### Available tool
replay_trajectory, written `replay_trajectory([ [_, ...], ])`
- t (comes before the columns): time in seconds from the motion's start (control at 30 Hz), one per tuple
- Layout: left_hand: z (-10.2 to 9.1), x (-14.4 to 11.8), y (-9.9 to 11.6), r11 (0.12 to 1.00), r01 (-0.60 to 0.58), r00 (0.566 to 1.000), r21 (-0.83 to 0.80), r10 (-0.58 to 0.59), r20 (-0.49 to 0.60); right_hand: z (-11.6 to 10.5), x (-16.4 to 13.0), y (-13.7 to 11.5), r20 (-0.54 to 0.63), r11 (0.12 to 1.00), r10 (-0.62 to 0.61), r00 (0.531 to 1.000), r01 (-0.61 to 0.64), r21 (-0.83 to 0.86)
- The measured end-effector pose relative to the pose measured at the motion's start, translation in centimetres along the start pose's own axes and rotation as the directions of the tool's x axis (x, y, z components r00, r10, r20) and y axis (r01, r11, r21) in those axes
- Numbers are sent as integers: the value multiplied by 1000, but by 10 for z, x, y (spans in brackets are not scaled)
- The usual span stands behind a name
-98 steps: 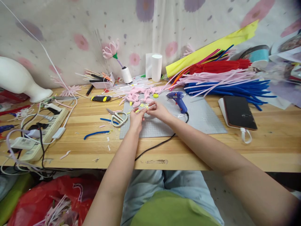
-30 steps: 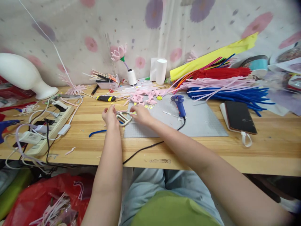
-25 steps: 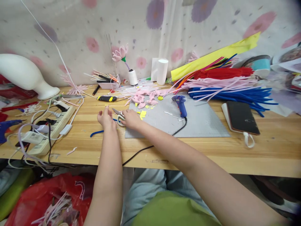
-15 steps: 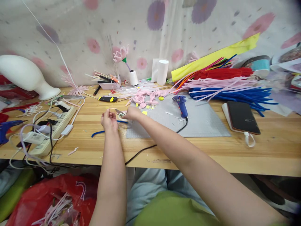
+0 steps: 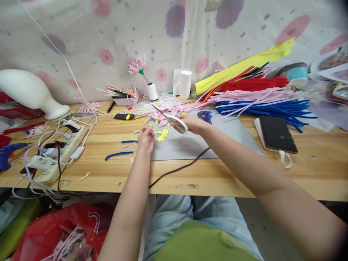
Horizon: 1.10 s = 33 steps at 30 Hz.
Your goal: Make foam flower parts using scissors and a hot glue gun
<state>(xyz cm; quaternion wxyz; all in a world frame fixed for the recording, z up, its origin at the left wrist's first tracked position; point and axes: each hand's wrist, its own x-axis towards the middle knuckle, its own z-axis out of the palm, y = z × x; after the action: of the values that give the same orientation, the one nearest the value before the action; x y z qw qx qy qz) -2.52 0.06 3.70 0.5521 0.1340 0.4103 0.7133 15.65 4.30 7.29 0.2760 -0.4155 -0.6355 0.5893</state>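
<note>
My right hand (image 5: 191,124) grips a pair of scissors (image 5: 173,119) by the pale handles, raised over the grey cutting mat (image 5: 179,146), blades pointing up and left. At the mat's left edge is my left hand (image 5: 146,140), its fingertips pinched together; what they hold, if anything, is too small to make out. Small yellow pieces (image 5: 160,138) lie on the mat just right of those fingers. Behind them are pink fuzzy petals (image 5: 160,117). Short blue pipe cleaner pieces (image 5: 119,154) rest on the wood to the left.
A blue glue gun (image 5: 206,116) lies partly hidden behind my right wrist, its black cord (image 5: 176,169) crossing the table. Pipe cleaner bundles (image 5: 261,110) and a black phone-like object (image 5: 277,134) are at right. A power strip (image 5: 63,152) stands left, near a utility knife (image 5: 123,116).
My right hand has moved right and lifted the scissors away from my left hand. My left hand has shifted right to the mat's edge. More yellow pieces now show on the mat.
</note>
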Motion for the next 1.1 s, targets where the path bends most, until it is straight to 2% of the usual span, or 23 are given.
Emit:
replay_trajectory([
  [0.07,9,-6,-15,999,18,999,28,-19,26,-16,-15,8,-123,939,-11,992,-32,-343],
  [0.1,12,-8,-21,999,37,998,37,-39,40,-21,-23,13,-194,861,-59,979,-49,-506],
  [0.17,16,-12,-30,997,63,996,39,-65,53,-28,-38,21,-245,694,-151,958,-73,-716],
  [0.27,18,-16,-36,995,102,993,24,-103,58,-31,-53,32,-227,532,-201,953,-88,-842],
  [0.4,18,-18,-35,990,139,989,-8,-138,50,-28,-59,41,-224,390,-225,948,-123,-912],
  [0.5,17,-18,-33,987,156,988,-35,-155,27,-27,-57,46,-195,344,-253,948,-101,-934],
  [0.67,18,-19,-32,987,155,988,-39,-155,10,-27,-55,50,-146,319,-277,950,-52,-946],
  [1.1,18,-20,-39,993,111,993,-32,-112,-42,-21,-55,49,-128,262,-270,954,-56,-964],
])
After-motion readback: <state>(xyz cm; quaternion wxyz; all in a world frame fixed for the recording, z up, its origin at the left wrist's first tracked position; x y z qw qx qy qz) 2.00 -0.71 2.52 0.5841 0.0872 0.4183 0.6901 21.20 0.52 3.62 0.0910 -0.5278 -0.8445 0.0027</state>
